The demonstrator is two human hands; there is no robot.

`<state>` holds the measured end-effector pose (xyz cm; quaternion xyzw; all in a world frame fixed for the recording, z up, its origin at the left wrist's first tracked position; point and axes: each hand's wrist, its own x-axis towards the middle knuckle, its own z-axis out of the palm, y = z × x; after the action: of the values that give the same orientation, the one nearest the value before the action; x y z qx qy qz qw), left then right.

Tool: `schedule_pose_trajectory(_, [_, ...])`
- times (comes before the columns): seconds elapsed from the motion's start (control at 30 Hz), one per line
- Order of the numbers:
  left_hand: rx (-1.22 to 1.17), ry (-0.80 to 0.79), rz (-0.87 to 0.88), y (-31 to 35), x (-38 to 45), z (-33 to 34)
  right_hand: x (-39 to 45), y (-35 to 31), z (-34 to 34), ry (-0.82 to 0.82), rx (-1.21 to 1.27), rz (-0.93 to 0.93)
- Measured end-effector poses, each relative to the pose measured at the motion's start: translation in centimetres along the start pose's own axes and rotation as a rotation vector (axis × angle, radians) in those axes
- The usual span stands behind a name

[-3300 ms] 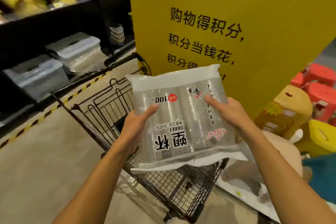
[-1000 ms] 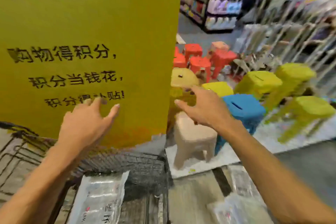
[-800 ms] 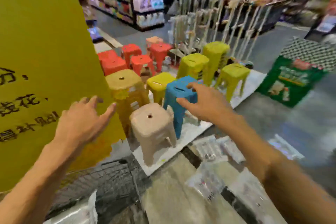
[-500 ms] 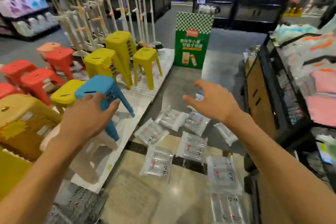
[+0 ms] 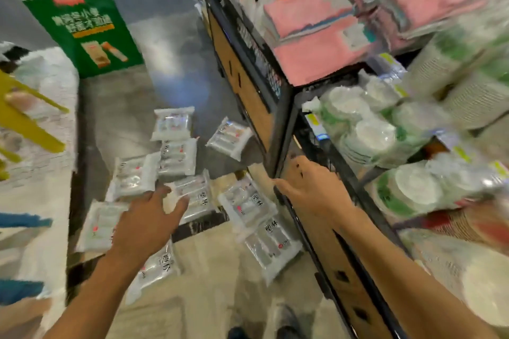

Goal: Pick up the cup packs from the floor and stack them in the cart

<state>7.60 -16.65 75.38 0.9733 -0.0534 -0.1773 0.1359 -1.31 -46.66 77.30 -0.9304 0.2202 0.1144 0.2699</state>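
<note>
While both hands hang empty with fingers spread, the left hand [image 5: 146, 224] is above the cup packs [image 5: 176, 157] scattered on the floor [image 5: 214, 289], and the right hand [image 5: 308, 190] is beside the shelf [image 5: 278, 107] corner. One pack [image 5: 230, 137] lies against the shelf base. No cart shows.

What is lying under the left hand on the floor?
Under the left hand lie clear cup packs: one shows at its left, another below the wrist, a third past the fingertips. The hand hides parts of them and touches none clearly.
</note>
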Motion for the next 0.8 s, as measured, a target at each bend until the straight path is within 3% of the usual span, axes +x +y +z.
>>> schedule_pose_trajectory(0.23, [0.067,-0.222,0.094,-1.6,10.8,20.4,5.3,10.8,17.5,-0.100,0.079,0.281])
schedule_pose_trajectory(0.37, [0.001,-0.346,-0.026,-5.5,14.7,36.5,11.8,18.0,30.6,-0.192,0.169,0.418])
schedule_pose_trajectory(0.47, [-0.056,-0.408,-0.120,-8.3,16.0,49.8,17.3,24.3,40.2,-0.203,0.125,0.376])
schedule_pose_trajectory(0.67, [-0.489,-0.470,-0.455,-11.0,17.3,74.2,26.7,36.2,55.9,-0.268,-0.026,0.322])
schedule_pose_trajectory(0.8, [-0.776,-0.445,-0.643,-10.2,18.4,84.1,30.7,42.0,62.8,-0.303,-0.035,0.358])
